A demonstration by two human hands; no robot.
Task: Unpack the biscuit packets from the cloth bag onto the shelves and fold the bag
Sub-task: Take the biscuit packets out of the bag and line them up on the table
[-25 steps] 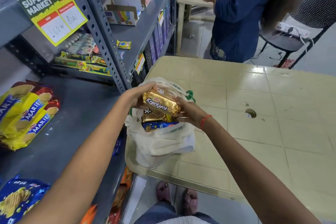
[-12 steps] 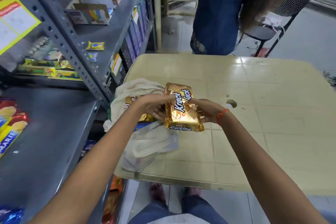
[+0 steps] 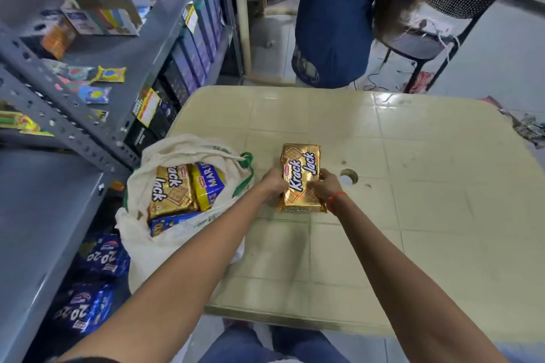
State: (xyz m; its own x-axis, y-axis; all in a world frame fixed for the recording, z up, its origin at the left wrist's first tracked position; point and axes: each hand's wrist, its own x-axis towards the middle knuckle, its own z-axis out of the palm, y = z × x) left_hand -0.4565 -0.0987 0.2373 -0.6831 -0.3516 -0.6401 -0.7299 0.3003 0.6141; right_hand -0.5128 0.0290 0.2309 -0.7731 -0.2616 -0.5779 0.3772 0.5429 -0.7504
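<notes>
A gold Krack Jack biscuit packet [image 3: 302,168] lies flat on the beige table [image 3: 413,215]. My left hand [image 3: 272,186] grips its left edge and my right hand [image 3: 324,187] grips its right edge. To the left, the white cloth bag [image 3: 182,150] lies open at the table's left edge. Inside it I see another gold Krack Jack packet [image 3: 171,194], a yellow-and-blue Marie packet [image 3: 211,186] and a blue packet [image 3: 171,222].
Grey metal shelves [image 3: 41,215] stand on the left, with small boxes and sweets on upper levels and blue 20-20 packets [image 3: 101,259] lower down. A person in blue [image 3: 333,18] stands beyond the table, next to a black chair [image 3: 460,9]. A round hole [image 3: 348,176] marks the table.
Both hands carried the gold packet out of the bag, to the right, and set it flat on the table. The bag's mouth now shows the remaining packets.
</notes>
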